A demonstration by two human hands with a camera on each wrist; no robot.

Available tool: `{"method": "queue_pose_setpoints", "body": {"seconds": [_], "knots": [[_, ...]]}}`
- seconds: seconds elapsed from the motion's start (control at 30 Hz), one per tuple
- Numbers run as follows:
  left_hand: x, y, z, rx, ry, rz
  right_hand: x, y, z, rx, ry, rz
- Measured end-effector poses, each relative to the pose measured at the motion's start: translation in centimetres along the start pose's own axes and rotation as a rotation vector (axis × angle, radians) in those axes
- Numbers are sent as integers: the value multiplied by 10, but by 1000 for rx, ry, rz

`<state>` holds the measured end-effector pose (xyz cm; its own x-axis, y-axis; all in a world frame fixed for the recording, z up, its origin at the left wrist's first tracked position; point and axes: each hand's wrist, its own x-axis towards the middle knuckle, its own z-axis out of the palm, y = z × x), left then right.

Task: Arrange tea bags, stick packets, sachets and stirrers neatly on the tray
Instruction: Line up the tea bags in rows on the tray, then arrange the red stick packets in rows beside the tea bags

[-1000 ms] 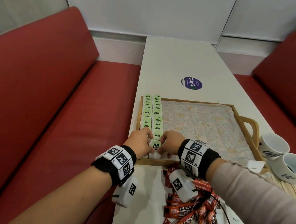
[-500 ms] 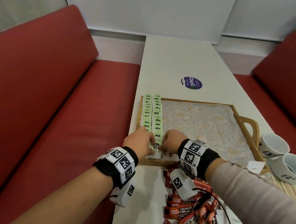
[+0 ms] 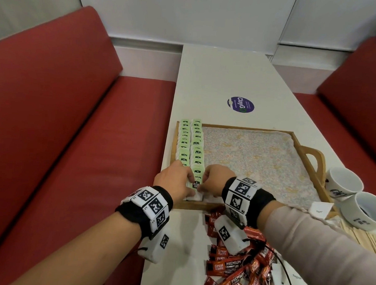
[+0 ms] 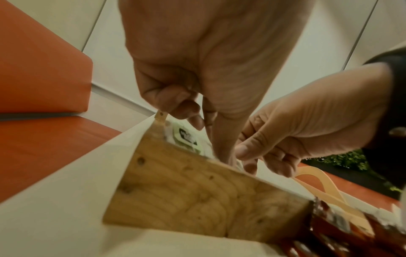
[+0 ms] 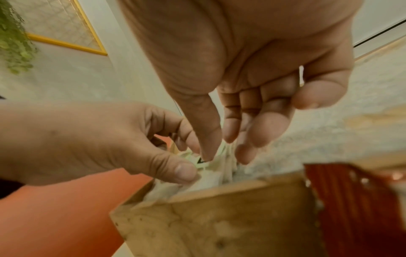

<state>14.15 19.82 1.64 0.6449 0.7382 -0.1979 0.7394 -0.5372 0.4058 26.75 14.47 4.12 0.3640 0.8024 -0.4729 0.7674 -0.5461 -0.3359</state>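
Note:
A wooden tray [image 3: 248,127] lined with floral cloth holds two rows of green-labelled tea bags [image 3: 197,142] along its left side. Both hands meet at the tray's near left corner, over the nearest tea bag [image 3: 195,183] of the right-hand row. My left hand [image 3: 188,179] pinches that bag's left edge with thumb and curled fingers. My right hand [image 3: 203,183] pinches its right side, thumb on the label [image 5: 201,160]. In the left wrist view another label [image 4: 186,137] shows behind the tray wall [image 4: 197,200]. The bag's lower part is hidden.
A heap of red stick packets [image 3: 237,264] lies on the white table just in front of the tray. Wooden stirrers [image 3: 369,239], a white sachet [image 3: 319,209] and two white cups [image 3: 344,183] sit at the right. Red benches flank the table.
Both hands stay at the tray's near left corner. The left hand has edged slightly forward over the tea bags, and the fingers have closed in on the nearest bag.

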Motion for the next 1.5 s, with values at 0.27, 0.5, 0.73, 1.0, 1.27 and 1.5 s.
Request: {"method": "queue_pose_setpoints", "body": {"seconds": [0.27, 0.5, 0.73, 1.0, 1.27, 1.5], "knots": [[-27, 11, -9, -88, 79, 47, -37, 9, -11, 132, 94, -28], [-64, 20, -8, -129, 67, 89, -85, 30, -10, 206, 172, -15], [-83, 32, 13, -132, -8, 141, -111, 57, 4, 171, 157, -14], [-89, 57, 33, -140, -43, 117, -123, 86, 16, 83, 67, -31], [-110, 76, 49, -148, -111, 103, -139, 113, 27, -8, 0, -183], [-133, 79, 63, -15, -92, 93, -161, 119, 59, -128, -11, -215]]}}
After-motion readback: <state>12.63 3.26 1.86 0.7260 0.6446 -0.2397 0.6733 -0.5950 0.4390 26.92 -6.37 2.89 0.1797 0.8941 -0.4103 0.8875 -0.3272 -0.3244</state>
